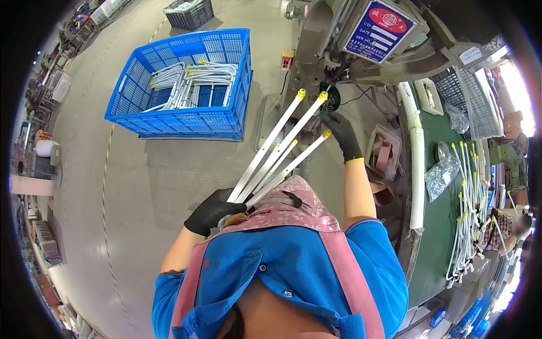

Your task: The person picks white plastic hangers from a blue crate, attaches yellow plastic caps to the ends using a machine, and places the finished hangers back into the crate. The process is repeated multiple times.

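Observation:
My left hand (212,213), in a black glove, is closed round the lower ends of several white metal tubes (271,138) with yellow end pieces. They fan up and to the right in front of a pink flowered apron (293,198). One tube's yellow tip (323,96) is right below the working head of a machine (337,70). Beside that tip, my black-gloved right hand (342,135) has its fingers bent together; what they hold, if anything, I cannot make out. A dark bowl (333,100) of small metal parts sits just beyond its fingers.
On the left floor stands a blue plastic crate (186,121) with white tube frames (195,82) inside. To the right, a green-topped table (432,237) carries more white tubes (463,220) and a clear bag (442,178). A person (505,231) is at the far right.

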A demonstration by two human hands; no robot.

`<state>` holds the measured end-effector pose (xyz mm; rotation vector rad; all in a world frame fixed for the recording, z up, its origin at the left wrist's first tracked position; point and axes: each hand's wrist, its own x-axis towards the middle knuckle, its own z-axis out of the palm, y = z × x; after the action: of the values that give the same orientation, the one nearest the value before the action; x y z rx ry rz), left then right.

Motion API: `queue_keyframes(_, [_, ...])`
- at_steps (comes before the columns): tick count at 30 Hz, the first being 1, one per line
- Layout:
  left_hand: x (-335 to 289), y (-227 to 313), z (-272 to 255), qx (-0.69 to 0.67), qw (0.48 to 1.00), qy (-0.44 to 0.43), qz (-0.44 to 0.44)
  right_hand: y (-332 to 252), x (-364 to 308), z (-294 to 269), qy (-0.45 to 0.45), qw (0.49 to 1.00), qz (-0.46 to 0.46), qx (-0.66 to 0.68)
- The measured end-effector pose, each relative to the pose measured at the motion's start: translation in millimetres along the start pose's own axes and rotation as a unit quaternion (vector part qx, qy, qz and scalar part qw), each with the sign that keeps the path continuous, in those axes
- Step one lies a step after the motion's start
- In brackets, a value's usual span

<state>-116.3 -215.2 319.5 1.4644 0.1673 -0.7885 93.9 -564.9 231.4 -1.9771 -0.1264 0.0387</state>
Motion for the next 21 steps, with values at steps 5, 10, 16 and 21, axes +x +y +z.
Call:
queue_keyframes(5, [2.5,-4.9,-2.3,-0.011,1.0,-0.009,0.008,33.8,-21.1,3.5,0.003,0.991,0.113,0.068])
queue_keyframes(10, [0.5,1.8,-2.5,0.012,1.0,0.002,0.017,26.8,-19.5,6.0,0.078,0.974,0.066,0.201])
queue_keyframes(16, [-9.5,15.0,1.3,-0.004,1.0,0.019,0.014,-17.1,-3.5,-2.6,0.102,0.982,0.015,0.16])
queue_keyframes(21, [-14.7,13.2,-0.4,-0.013,0.999,0.03,0.026,-59.6,10.9,-6.4,0.105,0.985,-0.082,0.106])
